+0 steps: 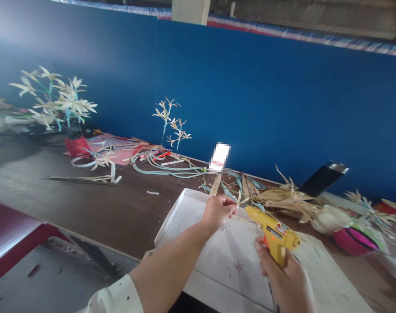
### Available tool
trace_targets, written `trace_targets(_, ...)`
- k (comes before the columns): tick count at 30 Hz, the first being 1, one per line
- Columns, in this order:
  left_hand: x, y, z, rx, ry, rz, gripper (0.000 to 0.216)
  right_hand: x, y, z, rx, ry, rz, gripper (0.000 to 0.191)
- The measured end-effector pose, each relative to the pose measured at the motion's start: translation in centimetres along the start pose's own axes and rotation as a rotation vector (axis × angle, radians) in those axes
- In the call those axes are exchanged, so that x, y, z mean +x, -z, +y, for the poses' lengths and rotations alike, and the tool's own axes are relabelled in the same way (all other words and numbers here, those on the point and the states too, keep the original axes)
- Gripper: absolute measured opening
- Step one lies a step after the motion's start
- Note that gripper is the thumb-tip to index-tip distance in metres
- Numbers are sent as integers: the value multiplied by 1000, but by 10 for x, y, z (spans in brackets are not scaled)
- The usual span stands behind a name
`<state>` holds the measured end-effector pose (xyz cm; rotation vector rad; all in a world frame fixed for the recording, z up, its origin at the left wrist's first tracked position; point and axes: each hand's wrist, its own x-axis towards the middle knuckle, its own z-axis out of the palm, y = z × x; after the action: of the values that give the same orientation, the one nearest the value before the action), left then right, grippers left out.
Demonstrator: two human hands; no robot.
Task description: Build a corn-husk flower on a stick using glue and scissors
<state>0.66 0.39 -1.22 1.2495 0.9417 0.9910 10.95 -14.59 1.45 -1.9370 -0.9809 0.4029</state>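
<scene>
My right hand (284,274) is wrapped round the grip of a yellow glue gun (276,234), whose nozzle points left and up. A small orange light glows on the gun's side. My left hand (219,211) pinches a small pale dried-leaf flower (241,200) just left of the nozzle; nozzle and flower look slightly apart. Both hands are over an open white cardboard box lid (214,252) with red handwritten numbers on it.
Dried husks (282,196) and a black bottle (325,179) lie behind on the right, near a pink pouch (356,240). Flower stems in a red pot (77,147) stand at the left. Pale blue cords (165,171) lie mid-table before the blue wall (266,100). A red chair (18,234) is at lower left.
</scene>
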Motion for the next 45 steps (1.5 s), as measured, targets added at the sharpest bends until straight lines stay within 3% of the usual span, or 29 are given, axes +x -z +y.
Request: trace_targets(45,-3,2,7,-35,26,-1,8,-3,-6,-5,-43,3,-6,46)
